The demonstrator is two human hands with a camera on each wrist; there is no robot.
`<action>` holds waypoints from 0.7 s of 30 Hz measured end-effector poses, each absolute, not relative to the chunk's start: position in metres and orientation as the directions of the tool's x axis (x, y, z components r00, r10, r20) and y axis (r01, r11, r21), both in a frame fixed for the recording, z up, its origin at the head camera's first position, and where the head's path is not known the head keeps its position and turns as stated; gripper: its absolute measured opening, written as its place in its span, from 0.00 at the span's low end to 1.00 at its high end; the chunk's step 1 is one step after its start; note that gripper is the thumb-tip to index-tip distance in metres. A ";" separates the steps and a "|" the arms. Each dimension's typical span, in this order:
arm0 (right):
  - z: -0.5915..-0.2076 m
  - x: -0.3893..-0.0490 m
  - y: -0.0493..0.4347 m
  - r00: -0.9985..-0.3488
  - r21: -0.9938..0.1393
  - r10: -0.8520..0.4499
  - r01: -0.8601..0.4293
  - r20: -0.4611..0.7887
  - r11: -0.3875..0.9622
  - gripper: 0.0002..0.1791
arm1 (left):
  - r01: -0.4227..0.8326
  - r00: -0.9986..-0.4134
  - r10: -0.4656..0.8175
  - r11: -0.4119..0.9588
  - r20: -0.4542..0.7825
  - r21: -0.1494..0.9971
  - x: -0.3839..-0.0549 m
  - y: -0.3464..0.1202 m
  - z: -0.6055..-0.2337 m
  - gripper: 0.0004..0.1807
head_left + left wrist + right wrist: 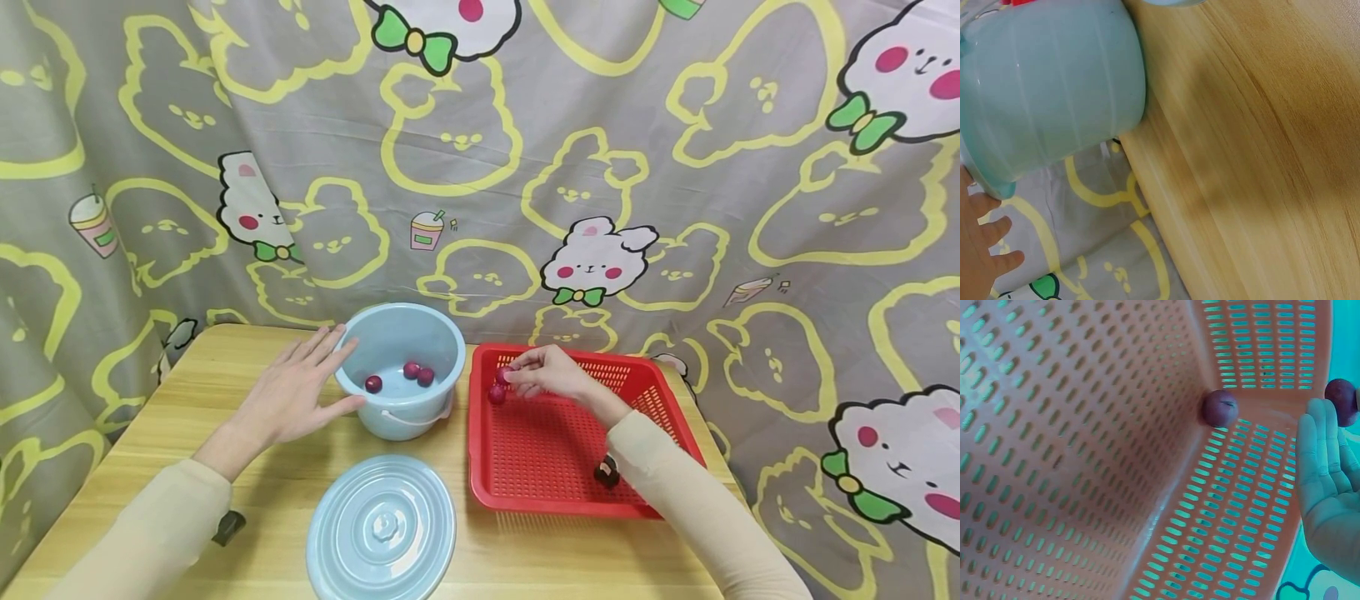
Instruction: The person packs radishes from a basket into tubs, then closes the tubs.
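My right hand [555, 372] pinches a dark red plum [504, 376] between thumb and fingertips, over the far left corner of the red basket [480, 454]. Just below it, another plum [497, 394] lies in that corner. The right wrist view shows the held plum [1341, 402] at the fingertips, apart from the lying plum [1219, 409]. My left hand [300, 387], fingers extended, rests at the left rim of the light blue bucket [401, 427]. Three plums, one of them the left plum [372, 383], lie on the bucket's bottom. In the left wrist view the fingers [997, 231] are beside the rim.
A round light blue lid [385, 527] lies on the wooden table [270, 533] in front of the bucket. The bucket's white handle [416, 423] hangs down its front. Behind the table hangs a patterned grey curtain [480, 275].
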State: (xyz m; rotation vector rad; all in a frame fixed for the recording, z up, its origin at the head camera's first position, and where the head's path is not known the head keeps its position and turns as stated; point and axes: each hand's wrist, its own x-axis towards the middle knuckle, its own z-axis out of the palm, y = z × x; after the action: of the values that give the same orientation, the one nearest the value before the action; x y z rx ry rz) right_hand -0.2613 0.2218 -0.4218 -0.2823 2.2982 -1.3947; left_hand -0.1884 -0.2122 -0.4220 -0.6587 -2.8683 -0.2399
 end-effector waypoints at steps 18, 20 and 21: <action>-0.395 -0.265 0.211 -0.896 -0.901 -0.397 0.005 -0.196 0.435 0.19 | 0.445 -0.884 0.416 0.889 0.214 0.111 -0.189 -0.213 -0.423 0.53; -0.391 -0.265 0.209 -0.896 -0.904 -0.401 0.000 -0.189 0.427 0.19 | 0.446 -0.884 0.417 0.888 0.213 0.112 -0.189 -0.213 -0.422 0.53; -0.389 -0.266 0.208 -0.897 -0.906 -0.403 -0.005 -0.184 0.424 0.19 | 0.446 -0.884 0.417 0.888 0.213 0.112 -0.189 -0.213 -0.422 0.53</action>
State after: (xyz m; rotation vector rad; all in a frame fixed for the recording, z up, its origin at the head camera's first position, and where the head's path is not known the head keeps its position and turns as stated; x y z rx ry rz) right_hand -0.2656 0.2079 -0.3892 -0.3482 2.3097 -1.4671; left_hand -0.1886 -0.2132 -0.4223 -0.6625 -2.8732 -0.2354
